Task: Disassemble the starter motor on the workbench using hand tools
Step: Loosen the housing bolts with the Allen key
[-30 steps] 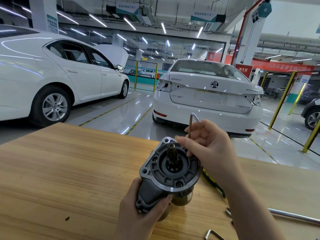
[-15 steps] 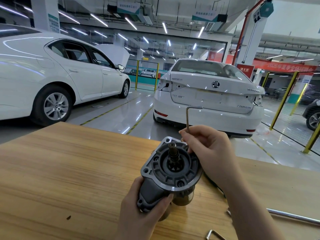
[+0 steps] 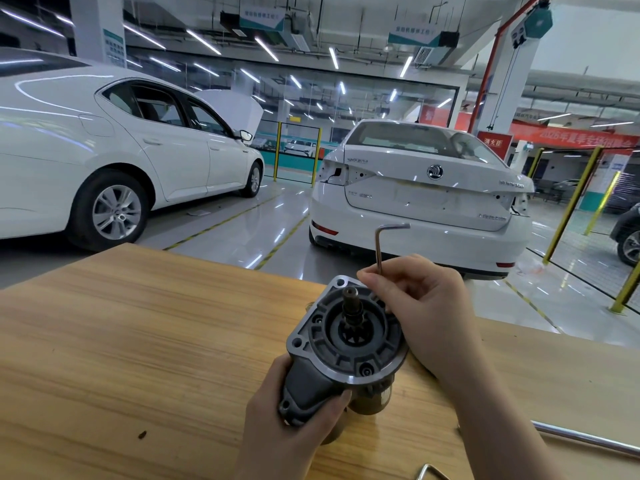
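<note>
the wooden surface (image 3: 138, 341) fills the left, and just right of its middle the left hand (image 3: 294, 434) is wrapped around the dark lower body of the starter motor (image 3: 346, 344), holding it tilted with its round face toward the camera; whether its bottom rests on the surface is hidden. above the flange's far rim stands an l-shaped hex key (image 3: 379, 247), long leg down, and the right hand (image 3: 426, 306) pinches that leg between thumb and fingertips. the key's tip is hidden behind the fingers, so i cannot tell if it sits in a bolt head. a shallow or crooked seat would probably let the key slip and round the socket, and a one-handed hold may let the motor twist under torque. a steel rod (image 3: 588, 438) near the right forearm could get knocked. the motor is grey cast metal with holed ears, a ribbed ring and a dark toothed gear on a stub shaft; a brassy cylinder shows beneath.
</note>
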